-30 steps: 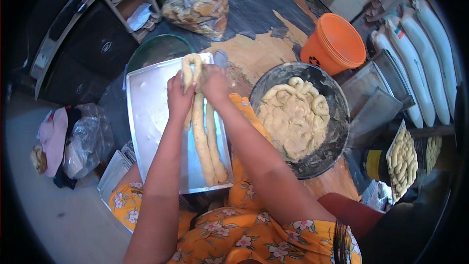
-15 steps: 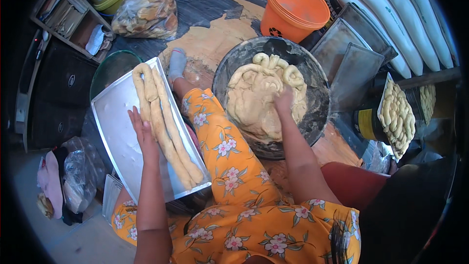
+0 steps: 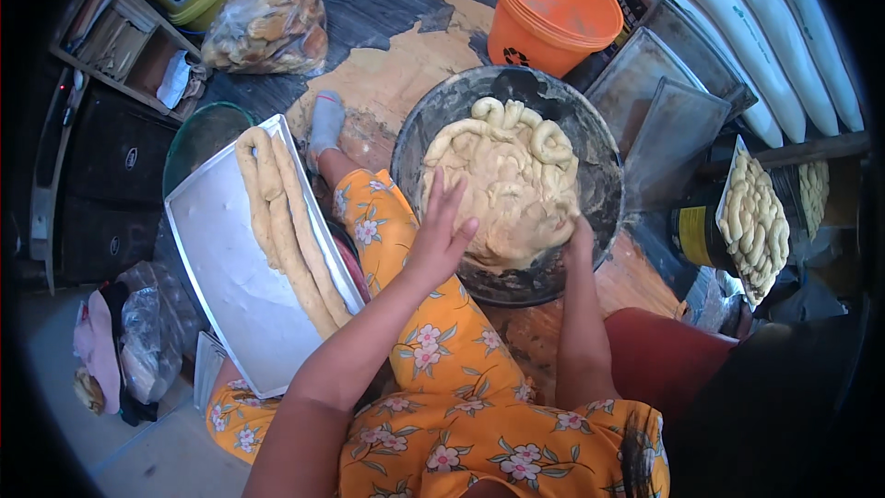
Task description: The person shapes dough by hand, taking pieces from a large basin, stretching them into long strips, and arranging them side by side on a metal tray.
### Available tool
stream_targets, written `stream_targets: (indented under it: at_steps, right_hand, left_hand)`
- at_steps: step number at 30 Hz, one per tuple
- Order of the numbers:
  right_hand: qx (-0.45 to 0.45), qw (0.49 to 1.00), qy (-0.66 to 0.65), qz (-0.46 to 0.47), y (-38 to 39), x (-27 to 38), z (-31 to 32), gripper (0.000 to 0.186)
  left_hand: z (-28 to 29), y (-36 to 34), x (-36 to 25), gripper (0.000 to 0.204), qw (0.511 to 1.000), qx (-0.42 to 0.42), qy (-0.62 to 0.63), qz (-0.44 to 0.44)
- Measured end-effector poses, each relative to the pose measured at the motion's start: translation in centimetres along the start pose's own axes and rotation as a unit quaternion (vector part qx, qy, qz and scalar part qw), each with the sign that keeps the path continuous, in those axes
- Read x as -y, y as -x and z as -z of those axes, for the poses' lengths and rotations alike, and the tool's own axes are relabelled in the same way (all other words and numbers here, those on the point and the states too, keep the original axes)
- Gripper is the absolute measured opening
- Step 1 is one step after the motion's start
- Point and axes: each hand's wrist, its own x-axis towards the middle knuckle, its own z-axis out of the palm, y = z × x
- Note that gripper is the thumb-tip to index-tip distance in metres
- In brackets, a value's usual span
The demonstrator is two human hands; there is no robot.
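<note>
A: Nearest ground first. What is recorded?

B: Orange floral clothing [image 3: 442, 452] is seen along the lower edge. To the left, a silver tray [image 3: 221, 231] is set at a slant. Long dough strands [image 3: 300, 263] are laid along its right side, looped at the far end.

A: And the hands?

B: The left hand [image 3: 437, 244] is held over the near left part of the dough mass [image 3: 498, 189], fingers spread wide, nothing gripped. Contact there cannot be told. The right hand [image 3: 579, 244] is placed at the dough's near right edge, fingers bent and partly hidden; how far they are closed, or whether dough is grasped, cannot be told.

A: The dough's position?

B: It is contained in a round black basin [image 3: 599, 166], right of the tray. Thick coils are seen at its far side.

A: Farther out?

B: To the right, shaped dough pieces [image 3: 758, 221] are crowded on a tilted sheet. Metal trays [image 3: 678, 134] are leaned together beyond the basin, near orange buckets [image 3: 553, 23], nested. White sacks [image 3: 737, 41] are stacked at far right. At far left, a clear bag [image 3: 269, 23] is filled with brownish pieces.
</note>
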Motion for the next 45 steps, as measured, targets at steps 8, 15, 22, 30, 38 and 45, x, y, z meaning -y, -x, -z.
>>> stream_targets:
  at_steps: [8,15,22,30,38,45]
  right_hand:
    - [0.245,0.969,0.003,0.013,3.6,15.3,-11.4,0.034]
    - [0.397,0.903,-0.161,-0.041,12.0,14.7,-16.4,0.033]
    - [0.418,0.9,-0.12,-0.027,11.2,9.4,-21.9,0.042]
    - [0.38,0.779,0.493,0.075,6.6,-7.5,-9.9,0.081]
    - [0.277,0.774,0.54,0.18,11.3,-11.3,-9.0,0.041]
    - [0.275,0.87,0.352,0.208,13.4,0.1,-7.8,0.024]
  left_hand:
    - [-0.4,-0.3,1.8,0.055,0.99,0.031,0.117,0.067]
    - [-0.3,-0.2,2.3,0.059,0.992,0.074,0.076,0.063]
    - [-2.2,-2.7,4.5,0.035,0.897,0.229,0.228,0.301]
    - [-2.1,-2.1,5.3,0.027,0.87,-0.031,0.382,0.311]
    - [-0.5,-1.6,4.2,0.031,0.833,-0.065,0.489,0.251]
    - [0.1,-1.6,3.4,0.029,0.791,-0.075,0.573,0.2]
